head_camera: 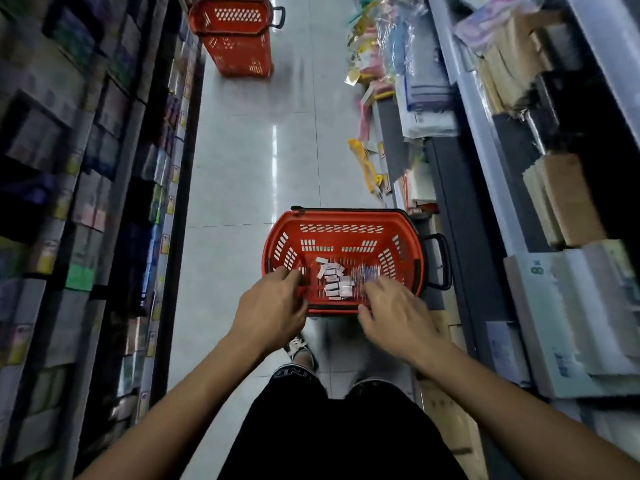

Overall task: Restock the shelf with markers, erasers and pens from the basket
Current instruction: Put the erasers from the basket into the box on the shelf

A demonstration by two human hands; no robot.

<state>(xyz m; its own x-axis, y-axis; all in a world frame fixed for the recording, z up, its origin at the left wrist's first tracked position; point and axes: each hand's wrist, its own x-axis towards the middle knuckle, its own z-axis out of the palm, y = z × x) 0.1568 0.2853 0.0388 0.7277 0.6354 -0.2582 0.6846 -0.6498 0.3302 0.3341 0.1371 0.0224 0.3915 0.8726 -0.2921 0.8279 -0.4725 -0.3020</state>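
Motion blurs my hands and the shelves at both frame edges, so I cannot read the packaging there. Blue-tipped pens in the red basket are smeared and partly hidden behind my right hand. The basket sits on pale glossy floor tiles at lower centre; a second red basket stands at the top. Small white erasers lie in the basket's middle. My left hand hovers at its left rim, fingers loosely curled, holding nothing; my right hand spreads open above the near rim, empty.

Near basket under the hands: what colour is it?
Red, with black rim trim and handle; near basket, head view.
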